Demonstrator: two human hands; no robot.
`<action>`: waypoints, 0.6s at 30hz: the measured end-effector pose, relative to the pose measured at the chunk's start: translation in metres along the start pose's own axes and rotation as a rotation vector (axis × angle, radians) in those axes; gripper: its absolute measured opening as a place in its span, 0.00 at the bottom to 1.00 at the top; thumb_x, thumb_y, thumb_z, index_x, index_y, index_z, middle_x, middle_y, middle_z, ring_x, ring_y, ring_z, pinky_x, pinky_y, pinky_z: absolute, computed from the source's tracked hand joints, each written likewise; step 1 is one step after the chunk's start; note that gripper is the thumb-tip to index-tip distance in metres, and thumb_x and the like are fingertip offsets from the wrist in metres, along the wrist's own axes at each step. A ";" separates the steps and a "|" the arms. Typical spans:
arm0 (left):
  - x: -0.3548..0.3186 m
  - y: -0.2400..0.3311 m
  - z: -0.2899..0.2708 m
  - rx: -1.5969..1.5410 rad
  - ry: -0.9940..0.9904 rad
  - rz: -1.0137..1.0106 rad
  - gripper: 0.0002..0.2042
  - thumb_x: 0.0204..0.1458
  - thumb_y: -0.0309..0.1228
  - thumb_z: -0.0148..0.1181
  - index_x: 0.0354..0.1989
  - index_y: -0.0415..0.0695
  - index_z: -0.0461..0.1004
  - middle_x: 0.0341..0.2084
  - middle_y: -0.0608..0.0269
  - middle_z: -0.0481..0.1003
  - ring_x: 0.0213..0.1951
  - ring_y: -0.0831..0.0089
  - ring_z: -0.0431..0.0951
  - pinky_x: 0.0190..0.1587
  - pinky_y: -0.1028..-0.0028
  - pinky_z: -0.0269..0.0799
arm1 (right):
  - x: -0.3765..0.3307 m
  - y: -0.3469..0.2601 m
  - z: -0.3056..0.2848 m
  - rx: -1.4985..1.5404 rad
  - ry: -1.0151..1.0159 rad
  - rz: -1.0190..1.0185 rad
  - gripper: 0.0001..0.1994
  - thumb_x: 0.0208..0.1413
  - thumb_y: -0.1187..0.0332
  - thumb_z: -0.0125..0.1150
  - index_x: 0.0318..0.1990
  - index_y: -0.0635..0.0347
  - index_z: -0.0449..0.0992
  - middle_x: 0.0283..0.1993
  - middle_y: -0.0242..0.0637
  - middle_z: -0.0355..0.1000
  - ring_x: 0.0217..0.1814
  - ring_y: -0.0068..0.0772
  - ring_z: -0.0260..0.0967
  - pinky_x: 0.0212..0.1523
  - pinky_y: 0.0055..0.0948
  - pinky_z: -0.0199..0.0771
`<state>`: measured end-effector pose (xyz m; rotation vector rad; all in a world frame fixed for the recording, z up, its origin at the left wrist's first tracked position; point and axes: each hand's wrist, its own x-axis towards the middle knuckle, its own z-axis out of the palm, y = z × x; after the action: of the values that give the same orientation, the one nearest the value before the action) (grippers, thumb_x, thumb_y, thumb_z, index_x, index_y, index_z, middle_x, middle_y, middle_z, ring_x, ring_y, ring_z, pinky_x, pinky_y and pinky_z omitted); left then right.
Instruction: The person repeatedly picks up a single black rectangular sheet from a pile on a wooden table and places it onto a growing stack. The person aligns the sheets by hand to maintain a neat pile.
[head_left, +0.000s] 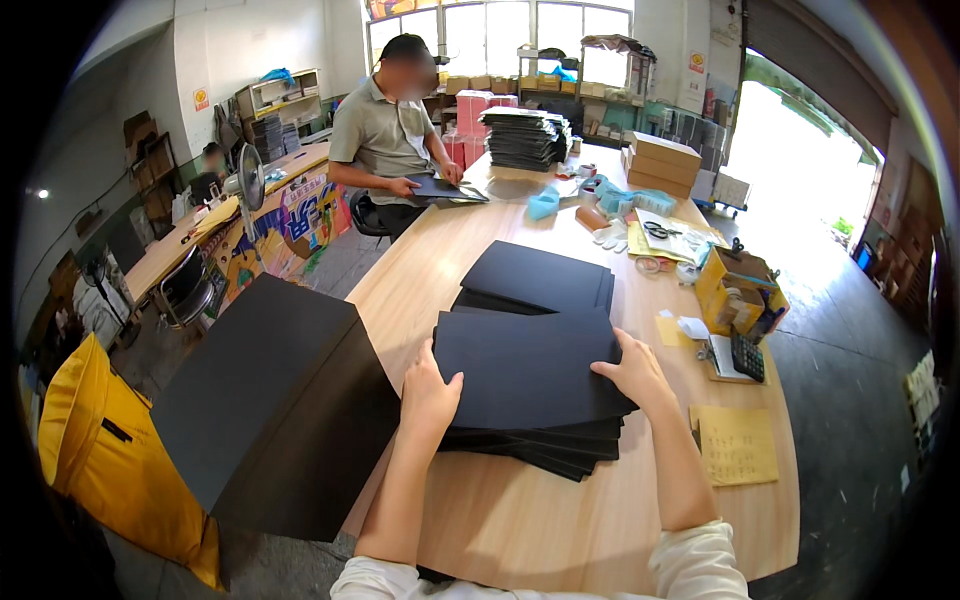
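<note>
A flat black folder (530, 365) lies between my hands, over a stack of black folders (560, 448) on the wooden table. My left hand (430, 392) grips its left edge, with the thumb on top. At the right edge, my right hand (636, 370) holds it the same way. The fingers under the folder are hidden. I cannot tell whether it rests on the stack or is slightly lifted. Just beyond lies a second pile of black folders (540, 272), partly covered by the held one.
A large black board (270, 380) and a yellow bag (120, 460) stand left of the table (480, 510). To the right are yellow paper (735, 445), a calculator (747, 356) and a yellow box (735, 290). A co-worker (385, 140) handles a black folder at the far left edge.
</note>
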<state>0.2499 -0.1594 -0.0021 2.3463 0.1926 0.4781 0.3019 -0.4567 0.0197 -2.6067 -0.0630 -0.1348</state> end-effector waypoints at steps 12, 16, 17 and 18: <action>0.002 0.014 0.021 0.220 0.253 0.554 0.30 0.54 0.38 0.60 0.64 0.38 0.61 0.66 0.45 0.58 0.68 0.48 0.53 0.67 0.53 0.52 | -0.015 -0.032 0.019 -0.402 0.304 -0.446 0.33 0.61 0.51 0.55 0.70 0.55 0.55 0.73 0.49 0.50 0.75 0.48 0.46 0.72 0.49 0.46; -0.001 -0.018 0.059 0.388 -0.125 0.465 0.32 0.61 0.49 0.49 0.67 0.39 0.59 0.67 0.47 0.58 0.70 0.50 0.53 0.69 0.56 0.50 | -0.013 -0.019 0.046 -0.365 -0.147 -0.504 0.32 0.66 0.47 0.43 0.73 0.47 0.50 0.77 0.42 0.41 0.80 0.44 0.35 0.75 0.51 0.33; -0.002 -0.012 0.050 0.388 -0.143 0.444 0.32 0.61 0.48 0.50 0.67 0.37 0.58 0.67 0.46 0.58 0.69 0.49 0.54 0.69 0.56 0.49 | -0.010 -0.020 0.050 -0.345 -0.245 -0.480 0.31 0.66 0.47 0.41 0.73 0.47 0.50 0.77 0.43 0.41 0.80 0.44 0.34 0.75 0.51 0.33; -0.003 -0.013 0.044 0.300 -0.004 0.482 0.31 0.61 0.46 0.51 0.66 0.35 0.59 0.67 0.44 0.58 0.69 0.48 0.54 0.69 0.55 0.49 | -0.013 -0.026 0.051 -0.347 -0.260 -0.485 0.31 0.67 0.47 0.39 0.73 0.48 0.50 0.77 0.44 0.41 0.80 0.43 0.34 0.75 0.52 0.32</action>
<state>0.2645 -0.1783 -0.0417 2.6901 -0.3363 0.7140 0.2917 -0.4085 -0.0117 -2.8850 -0.8324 0.0277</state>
